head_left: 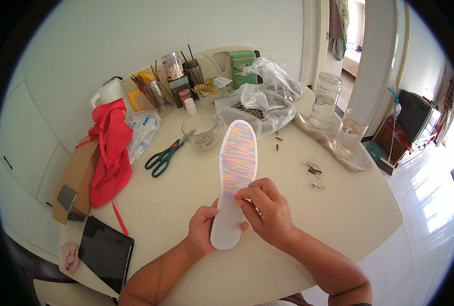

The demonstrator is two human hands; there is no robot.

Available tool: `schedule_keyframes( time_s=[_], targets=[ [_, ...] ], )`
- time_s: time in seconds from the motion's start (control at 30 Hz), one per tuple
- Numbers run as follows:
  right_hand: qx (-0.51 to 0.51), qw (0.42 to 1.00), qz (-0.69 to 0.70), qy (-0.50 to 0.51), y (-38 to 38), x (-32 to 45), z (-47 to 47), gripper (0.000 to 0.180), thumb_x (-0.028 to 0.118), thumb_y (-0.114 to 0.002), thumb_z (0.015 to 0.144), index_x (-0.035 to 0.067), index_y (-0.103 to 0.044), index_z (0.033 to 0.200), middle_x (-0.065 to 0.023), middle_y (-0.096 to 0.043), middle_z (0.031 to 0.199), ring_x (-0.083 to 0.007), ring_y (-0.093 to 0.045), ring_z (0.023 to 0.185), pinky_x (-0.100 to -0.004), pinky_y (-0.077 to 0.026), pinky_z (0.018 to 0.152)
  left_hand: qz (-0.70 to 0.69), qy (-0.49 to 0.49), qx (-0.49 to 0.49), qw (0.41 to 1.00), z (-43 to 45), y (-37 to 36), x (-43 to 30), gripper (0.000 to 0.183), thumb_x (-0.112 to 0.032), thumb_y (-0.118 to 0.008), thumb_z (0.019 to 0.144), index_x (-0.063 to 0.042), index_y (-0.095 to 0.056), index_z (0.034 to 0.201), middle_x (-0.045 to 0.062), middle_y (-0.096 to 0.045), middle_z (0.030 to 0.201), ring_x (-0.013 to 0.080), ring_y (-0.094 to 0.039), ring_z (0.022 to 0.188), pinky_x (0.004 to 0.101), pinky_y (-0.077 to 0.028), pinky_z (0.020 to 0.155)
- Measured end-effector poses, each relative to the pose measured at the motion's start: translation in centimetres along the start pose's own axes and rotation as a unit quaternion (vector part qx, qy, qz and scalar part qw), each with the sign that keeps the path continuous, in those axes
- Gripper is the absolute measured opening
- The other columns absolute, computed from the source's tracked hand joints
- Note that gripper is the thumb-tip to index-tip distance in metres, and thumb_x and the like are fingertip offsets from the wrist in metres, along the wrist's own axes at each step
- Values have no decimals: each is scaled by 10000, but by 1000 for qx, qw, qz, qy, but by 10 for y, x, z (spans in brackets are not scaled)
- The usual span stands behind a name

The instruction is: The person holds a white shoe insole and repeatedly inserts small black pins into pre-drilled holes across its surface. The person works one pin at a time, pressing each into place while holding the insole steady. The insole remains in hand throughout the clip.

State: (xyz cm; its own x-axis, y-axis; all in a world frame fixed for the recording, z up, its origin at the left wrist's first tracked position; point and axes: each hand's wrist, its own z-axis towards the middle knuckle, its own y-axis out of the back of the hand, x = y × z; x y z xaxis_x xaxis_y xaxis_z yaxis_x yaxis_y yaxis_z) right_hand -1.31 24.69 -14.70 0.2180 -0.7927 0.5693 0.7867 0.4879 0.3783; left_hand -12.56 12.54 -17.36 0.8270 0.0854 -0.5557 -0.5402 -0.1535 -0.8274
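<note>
A white shoe insole [227, 225] is held upright and slightly tilted above the table, its toe end pointing away from me. Multicoloured stitching in pink, yellow and blue [239, 160] covers its front part, while the heel part is plain white. My left hand [204, 229] grips the insole near the heel, thumb on the left edge and fingers mostly hidden behind it. My right hand [267, 214] has thumb and forefinger pinched together at the right side of the insole, by the lower border of the stitching. Whatever those fingertips may hold is too small to see.
Green-handled scissors [162, 157] lie beside a glass bowl [201, 132]. Behind stand plastic bags [257, 109] and jars. Water-filled glass containers [324, 101] rest on a cloth [307, 128] at right. At left are a red fabric item [110, 153], a cardboard box [75, 172] and a dark tablet-like device [106, 252].
</note>
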Motion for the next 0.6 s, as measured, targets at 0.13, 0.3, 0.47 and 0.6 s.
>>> schedule_keyframes(
  time_s=[0.13,0.3,0.47,0.6],
  targets=[
    [-10,1000,-14,13,-3,-1,-1,91,55,-643,765,71,-607,848,-50,-550,815,-210,-590,652,-312,-499,528,10,4,8,1000,-1,0,1,505,-251,-417,782,-105,-399,1265,48,-507,1161,227,-490,992,377,-420,828],
    [-6,1000,-21,15,-3,-2,-1,93,54,-642,763,76,-606,847,-51,-549,810,-212,-592,647,-311,-497,524,-5,5,-9,1000,-2,-5,2,506,-249,-436,779,-113,-398,1265,48,-507,1155,239,-492,977,362,-422,825],
    [-7,999,-27,21,-4,-4,-1,84,55,-637,766,70,-602,841,-50,-540,798,-213,-588,632,-314,-494,514,-5,10,5,1000,-1,-3,3,512,-255,-440,774,-122,-400,1267,50,-502,1164,241,-490,971,363,-425,819],
    [-8,999,-32,20,-3,-4,-1,82,56,-636,766,66,-601,839,-48,-537,793,-213,-585,622,-313,-495,511,-11,2,-10,1000,0,-4,5,515,-258,-442,769,-125,-404,1265,54,-499,1175,243,-490,961,368,-428,816]
  ],
)
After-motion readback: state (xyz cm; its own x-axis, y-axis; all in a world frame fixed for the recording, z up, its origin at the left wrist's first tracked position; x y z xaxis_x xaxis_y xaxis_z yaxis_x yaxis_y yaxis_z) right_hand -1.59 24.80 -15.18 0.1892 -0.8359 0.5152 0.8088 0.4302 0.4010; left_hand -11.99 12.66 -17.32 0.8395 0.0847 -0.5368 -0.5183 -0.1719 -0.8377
